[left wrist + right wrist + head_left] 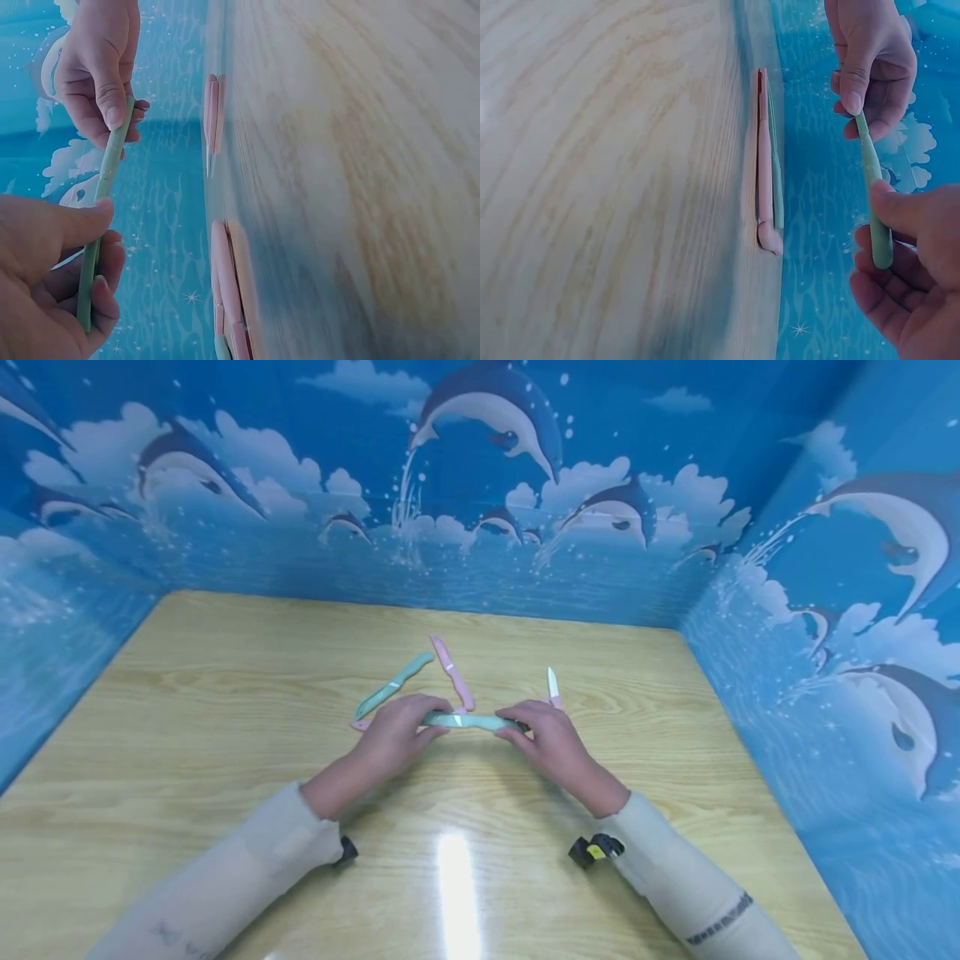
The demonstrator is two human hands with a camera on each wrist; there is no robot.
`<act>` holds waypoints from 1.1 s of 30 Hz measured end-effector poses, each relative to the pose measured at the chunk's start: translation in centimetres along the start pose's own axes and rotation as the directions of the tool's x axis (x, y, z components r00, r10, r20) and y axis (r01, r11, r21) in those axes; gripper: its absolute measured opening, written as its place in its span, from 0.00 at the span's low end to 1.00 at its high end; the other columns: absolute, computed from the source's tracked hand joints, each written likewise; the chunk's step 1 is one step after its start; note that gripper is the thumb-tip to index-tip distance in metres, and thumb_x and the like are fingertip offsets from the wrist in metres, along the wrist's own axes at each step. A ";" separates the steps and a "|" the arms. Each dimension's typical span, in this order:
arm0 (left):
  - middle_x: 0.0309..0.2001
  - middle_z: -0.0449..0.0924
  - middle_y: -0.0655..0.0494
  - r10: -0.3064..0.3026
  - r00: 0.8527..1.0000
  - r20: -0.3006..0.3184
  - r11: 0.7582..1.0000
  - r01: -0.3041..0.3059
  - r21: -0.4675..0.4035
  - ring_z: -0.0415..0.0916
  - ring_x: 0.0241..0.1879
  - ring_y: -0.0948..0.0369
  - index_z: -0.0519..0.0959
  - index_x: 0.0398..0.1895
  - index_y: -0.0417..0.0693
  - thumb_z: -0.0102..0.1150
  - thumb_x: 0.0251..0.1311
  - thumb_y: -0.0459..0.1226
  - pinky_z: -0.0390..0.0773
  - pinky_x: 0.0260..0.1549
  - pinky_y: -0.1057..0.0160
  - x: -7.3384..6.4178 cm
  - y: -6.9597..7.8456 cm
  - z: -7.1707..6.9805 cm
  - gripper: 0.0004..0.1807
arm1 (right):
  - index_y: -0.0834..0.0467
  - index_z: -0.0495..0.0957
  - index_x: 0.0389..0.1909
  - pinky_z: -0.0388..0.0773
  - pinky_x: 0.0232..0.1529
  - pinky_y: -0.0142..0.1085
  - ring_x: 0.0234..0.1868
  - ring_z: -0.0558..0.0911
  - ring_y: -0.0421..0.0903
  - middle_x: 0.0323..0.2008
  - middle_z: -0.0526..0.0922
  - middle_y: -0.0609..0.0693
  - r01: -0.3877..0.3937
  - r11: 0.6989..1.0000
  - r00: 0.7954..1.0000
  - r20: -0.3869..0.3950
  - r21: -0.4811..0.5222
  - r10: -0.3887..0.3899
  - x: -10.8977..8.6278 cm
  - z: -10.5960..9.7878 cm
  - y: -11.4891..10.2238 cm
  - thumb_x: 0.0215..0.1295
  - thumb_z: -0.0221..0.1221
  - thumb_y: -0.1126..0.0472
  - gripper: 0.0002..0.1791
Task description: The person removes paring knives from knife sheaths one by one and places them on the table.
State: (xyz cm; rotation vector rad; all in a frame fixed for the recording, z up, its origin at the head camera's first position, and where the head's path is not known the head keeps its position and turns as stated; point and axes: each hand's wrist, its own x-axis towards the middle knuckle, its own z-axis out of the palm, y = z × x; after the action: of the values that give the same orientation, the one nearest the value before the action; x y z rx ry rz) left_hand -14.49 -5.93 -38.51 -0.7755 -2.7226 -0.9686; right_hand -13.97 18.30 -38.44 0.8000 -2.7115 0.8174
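Item one, held: a mint-green paring knife [480, 722], at the centre of my head view, lying nearly level across the frame, lifted clear of the tabletop in both wrist views; a pale patch marks it near its left end. Left hand [396, 728], centre-left: thumb and curled fingers grasping the knife's left end. Right hand [551, 742], right of centre: thumb and fingers pinching its right end, which my right wrist view shows as thick and rounded. Item two: a second green knife [393, 685], lying slantwise just above the left hand. Item three: a pink knife [452, 672], upper centre, slanting down to the right, its lower end near the held knife. Item four: a pink tip [362, 725] at the left hand's outer edge, the remainder hidden from me behind that hand. Item five: a knife with a bare white blade [552, 680] pointing up the frame, right of centre, its pink handle running out of sight behind the right hand. Support: a wood-grain table [225, 652], bearing a bright glare streak at lower centre. Surround: blue dolphin-print walls [300, 568] across the top and both sides.
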 end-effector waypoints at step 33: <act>0.40 0.86 0.51 -0.062 0.997 0.039 0.997 0.064 -0.051 0.82 0.39 0.57 0.83 0.43 0.43 0.69 0.55 0.34 0.82 0.38 0.59 -1.6 0.0 1.2 0.12 | 0.63 0.81 0.50 0.81 0.48 0.42 0.46 0.84 0.49 0.46 0.85 0.55 -0.007 1.000 0.997 0.072 -0.017 0.009 -1.5 0.6 -0.8 0.61 0.66 0.62 0.17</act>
State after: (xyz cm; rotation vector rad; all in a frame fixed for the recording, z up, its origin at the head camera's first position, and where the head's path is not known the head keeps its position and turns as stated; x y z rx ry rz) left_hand -13.08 -5.91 -39.95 -0.7274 -2.7799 -1.0523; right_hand -12.27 18.10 -39.08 0.8311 -2.7821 0.7809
